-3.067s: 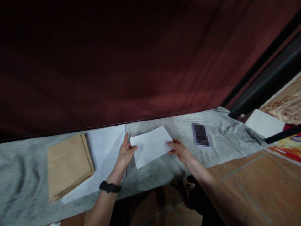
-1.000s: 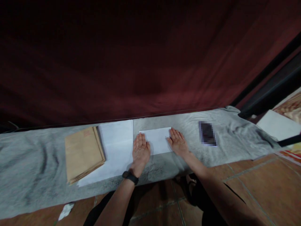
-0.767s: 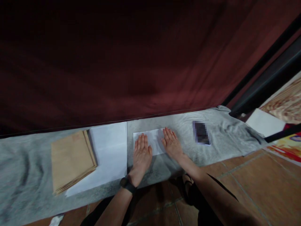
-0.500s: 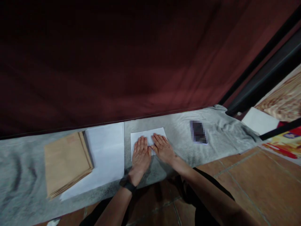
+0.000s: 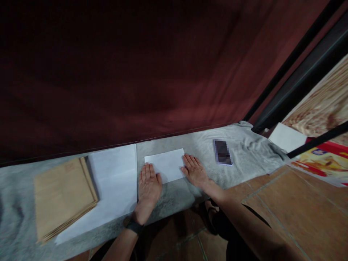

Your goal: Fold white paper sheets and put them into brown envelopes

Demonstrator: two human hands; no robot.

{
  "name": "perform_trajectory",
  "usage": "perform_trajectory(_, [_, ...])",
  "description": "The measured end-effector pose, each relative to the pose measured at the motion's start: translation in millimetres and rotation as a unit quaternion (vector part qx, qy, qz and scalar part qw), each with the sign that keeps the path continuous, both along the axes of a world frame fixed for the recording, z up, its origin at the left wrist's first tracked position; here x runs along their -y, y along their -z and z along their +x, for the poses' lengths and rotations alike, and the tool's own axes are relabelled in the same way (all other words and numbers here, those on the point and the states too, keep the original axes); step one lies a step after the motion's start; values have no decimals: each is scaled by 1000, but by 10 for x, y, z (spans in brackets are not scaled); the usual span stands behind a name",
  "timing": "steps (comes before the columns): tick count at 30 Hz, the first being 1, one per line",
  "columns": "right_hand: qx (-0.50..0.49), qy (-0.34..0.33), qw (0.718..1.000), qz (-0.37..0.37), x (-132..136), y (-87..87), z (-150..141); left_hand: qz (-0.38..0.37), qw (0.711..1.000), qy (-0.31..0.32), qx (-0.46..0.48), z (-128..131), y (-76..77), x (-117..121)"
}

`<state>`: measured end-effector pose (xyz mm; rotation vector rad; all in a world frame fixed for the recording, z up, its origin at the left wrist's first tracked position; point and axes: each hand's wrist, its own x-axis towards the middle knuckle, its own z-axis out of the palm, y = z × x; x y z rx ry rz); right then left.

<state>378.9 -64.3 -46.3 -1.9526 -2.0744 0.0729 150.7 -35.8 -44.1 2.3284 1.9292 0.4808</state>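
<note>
On the left of the grey cloth [image 5: 241, 174], a stack of brown envelopes [image 5: 65, 195] reaches close to the front edge and overlaps some white sheets [image 5: 119, 174], which stretch back to the rear edge. Just right of those, the left hand [image 5: 150, 183], with a dark watch [image 5: 133, 224] on its wrist, lies palm down, fingers straight and close together, over the left end of a small white paper [image 5: 170, 164]. This paper lies flat between the cloth's rear and front edges. The right hand [image 5: 195, 171] rests on its right end, fingers extended, thumb spread apart. Neither hand grips anything. Farther right, toward the cloth's right end, lies a dark, pixelated rectangular object [image 5: 223, 151].
</note>
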Motion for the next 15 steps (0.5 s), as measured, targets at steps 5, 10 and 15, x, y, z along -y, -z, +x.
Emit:
perform_trajectory(5, [54, 24, 998, -17, 25, -61, 46, 5, 1000, -11, -9, -26, 12, -11])
perform_trajectory(10, [69, 14, 998, -7, 59, -168, -36, 12, 1000, -11, -7, -6, -26, 17])
perform_trajectory(15, [38, -89, 995, 7, 139, -147, -201, 23, 997, -17, 69, -35, -67, -49])
